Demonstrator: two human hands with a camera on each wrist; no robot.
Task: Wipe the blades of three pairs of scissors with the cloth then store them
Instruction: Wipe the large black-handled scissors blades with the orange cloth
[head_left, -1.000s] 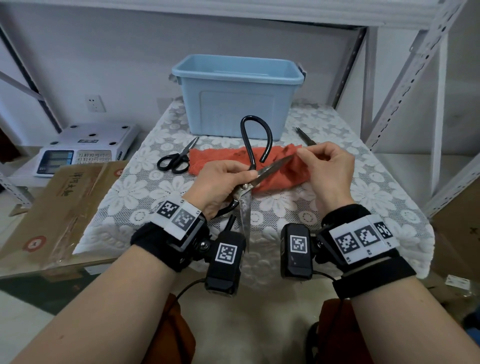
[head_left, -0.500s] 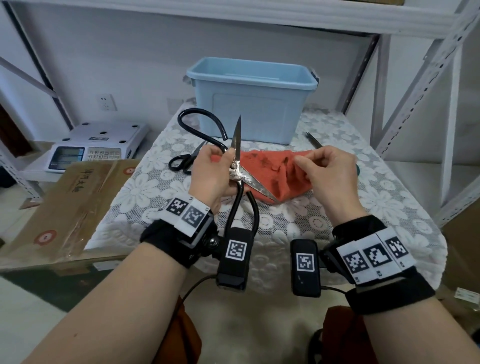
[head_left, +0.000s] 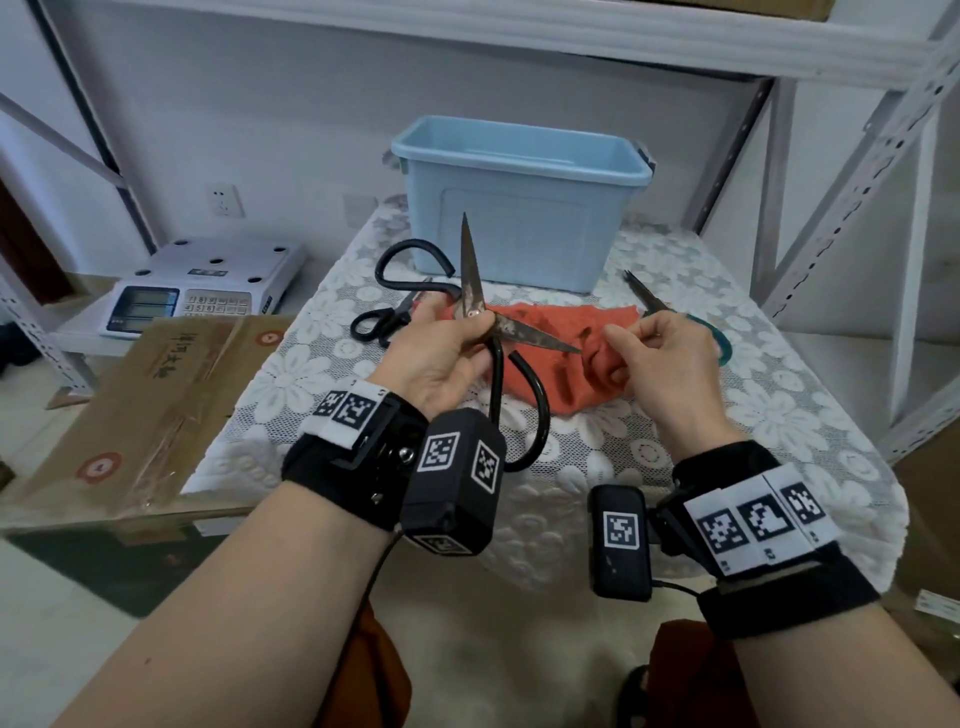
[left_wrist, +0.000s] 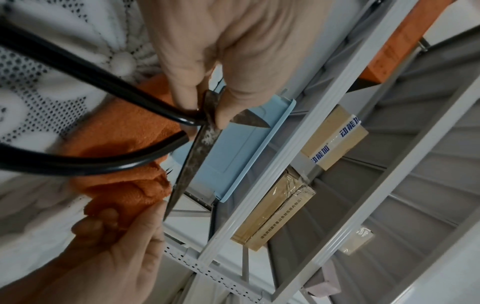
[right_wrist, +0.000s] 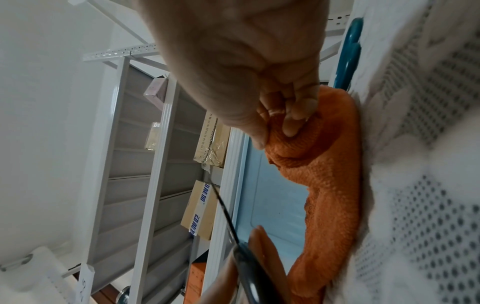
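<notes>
My left hand (head_left: 457, 332) pinches the large black-handled scissors (head_left: 470, 275) at their pivot. They are spread wide, one rusty blade pointing up, the other pointing right toward the cloth. In the left wrist view the thumb and finger clamp the large scissors (left_wrist: 200, 142) at the pivot. My right hand (head_left: 639, 348) grips a bunched end of the orange-red cloth (head_left: 566, 358) just past that blade's tip. The cloth (right_wrist: 330, 181) trails onto the table. Small black scissors (head_left: 382, 325) lie at the left. Green-handled scissors (head_left: 711, 338) lie at the right, partly behind my right hand.
A light blue plastic bin (head_left: 519, 202) stands open at the back of the lace-covered table (head_left: 779, 415). A cardboard box (head_left: 140, 410) and a white electronic scale (head_left: 202, 286) sit to the left. Metal shelf posts (head_left: 810, 218) rise on the right.
The large scissors were turned over: the handles swung from up and back down toward me, and one blade now points up. My right hand bunched the cloth at the other blade's tip.
</notes>
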